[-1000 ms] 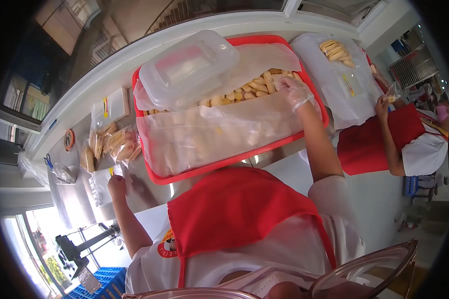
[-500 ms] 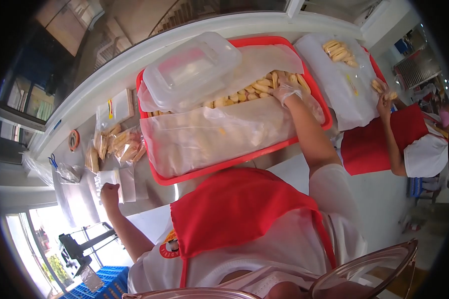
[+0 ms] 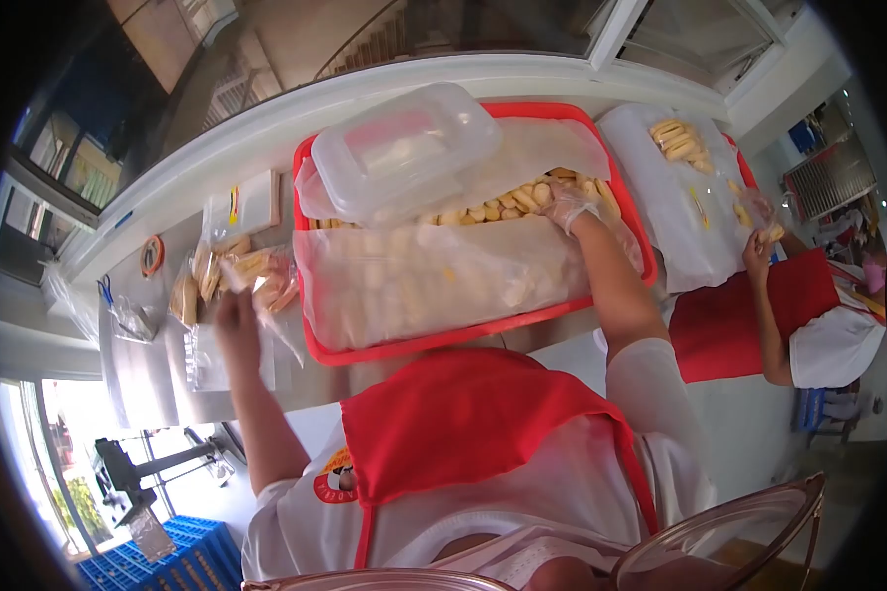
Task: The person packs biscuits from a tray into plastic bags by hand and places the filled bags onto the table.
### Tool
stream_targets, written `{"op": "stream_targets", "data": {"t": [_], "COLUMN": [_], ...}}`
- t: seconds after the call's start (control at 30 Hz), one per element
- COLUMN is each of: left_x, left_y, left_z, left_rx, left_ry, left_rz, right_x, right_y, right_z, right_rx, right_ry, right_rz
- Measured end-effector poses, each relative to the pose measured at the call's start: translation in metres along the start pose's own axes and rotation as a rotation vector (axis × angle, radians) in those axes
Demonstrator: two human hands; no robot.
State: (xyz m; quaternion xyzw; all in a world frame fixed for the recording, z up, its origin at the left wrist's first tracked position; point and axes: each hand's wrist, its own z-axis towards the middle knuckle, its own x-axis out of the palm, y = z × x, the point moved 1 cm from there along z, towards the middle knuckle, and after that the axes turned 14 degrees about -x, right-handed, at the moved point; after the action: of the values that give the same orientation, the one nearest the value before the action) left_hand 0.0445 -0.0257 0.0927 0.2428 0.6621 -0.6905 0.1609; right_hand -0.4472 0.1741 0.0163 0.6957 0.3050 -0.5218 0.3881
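My right hand (image 3: 571, 209), in a clear plastic glove, reaches into a red tray (image 3: 479, 336) and touches finger-shaped biscuits (image 3: 493, 209). Its fingertips are hidden among them, so its grip is unclear. Translucent sheets (image 3: 394, 281) cover the biscuits in front of and behind the exposed row. A clear plastic tub (image 3: 409, 148) rests on the tray's left part. My bare left hand (image 3: 237, 320) is closed, fingers curled and slightly blurred. It is over the table beside filled clear bags of biscuits (image 3: 261, 271); what it holds, if anything, cannot be made out.
A roll of tape (image 3: 152, 255), blue-handled scissors (image 3: 104, 288) and a stack of flat bags (image 3: 246, 207) lie at left. At right, a co-worker's hand (image 3: 757, 251) holds biscuits beside a covered tray (image 3: 650, 177). A blue crate (image 3: 168, 557) stands lower left.
My left hand has moved up and slightly right, to the filled bags. The right hand stays among the biscuits. The whole view has shifted slightly, and the co-worker's hand has moved lower.
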Motion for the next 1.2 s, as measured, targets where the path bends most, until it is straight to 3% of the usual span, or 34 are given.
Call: {"op": "stream_targets", "data": {"t": [0.1, 0.17, 0.2, 0.23, 0.27, 0.37, 0.47, 0.57, 0.67, 0.77, 0.87, 0.93, 1.2], "left_x": [0.061, 0.099, 0.127, 0.136, 0.154, 0.179, 0.187, 0.168, 0.176, 0.182, 0.18, 0.177, 0.171], "left_y": [-0.021, -0.037, -0.03, -0.043, -0.042, -0.035, -0.009, -0.02, -0.013, -0.009, -0.008, -0.009, -0.014], "left_z": [-0.018, -0.034, -0.035, -0.046, -0.051, -0.053, -0.04, -0.038, -0.034, -0.032, -0.032, -0.03, -0.029], "left_rx": [0.115, 0.136, 0.224, 0.196, 0.001, -0.287, -0.154, -0.407, -0.409, -0.405, -0.314, -0.305, -0.297], "left_ry": [0.228, 0.279, 0.353, 0.387, 0.577, 0.822, 0.798, 0.844, 0.925, 0.886, 0.71, 0.712, 0.732], "left_rz": [-0.244, -0.187, -0.399, -0.291, -0.433, -0.586, -0.628, -0.625, -0.725, -0.681, -0.681, -0.808, -0.763], "right_x": [-0.01, -0.006, 0.012, 0.013, 0.014, 0.002, -0.009, -0.001, -0.013, -0.005, -0.012, 0.002, -0.009], "right_y": [0.015, 0.012, -0.001, -0.003, -0.008, 0.009, 0.021, 0.017, 0.027, 0.015, 0.012, -0.007, -0.018], "right_z": [-0.008, -0.005, 0.002, 0.003, 0.005, 0.003, -0.003, -0.002, -0.011, 0.005, 0.0, 0.012, 0.022], "right_rx": [0.005, -0.051, -0.105, -0.157, -0.114, -0.009, 0.01, -0.041, -0.11, -0.082, -0.068, -0.082, -0.304], "right_ry": [0.019, -0.033, -0.091, -0.15, -0.117, -0.051, -0.053, -0.086, -0.081, -0.032, -0.04, -0.053, -0.444], "right_rz": [0.098, 0.11, 0.103, 0.095, 0.047, -0.046, -0.039, -0.01, -0.031, -0.126, -0.088, -0.054, 0.098]}}
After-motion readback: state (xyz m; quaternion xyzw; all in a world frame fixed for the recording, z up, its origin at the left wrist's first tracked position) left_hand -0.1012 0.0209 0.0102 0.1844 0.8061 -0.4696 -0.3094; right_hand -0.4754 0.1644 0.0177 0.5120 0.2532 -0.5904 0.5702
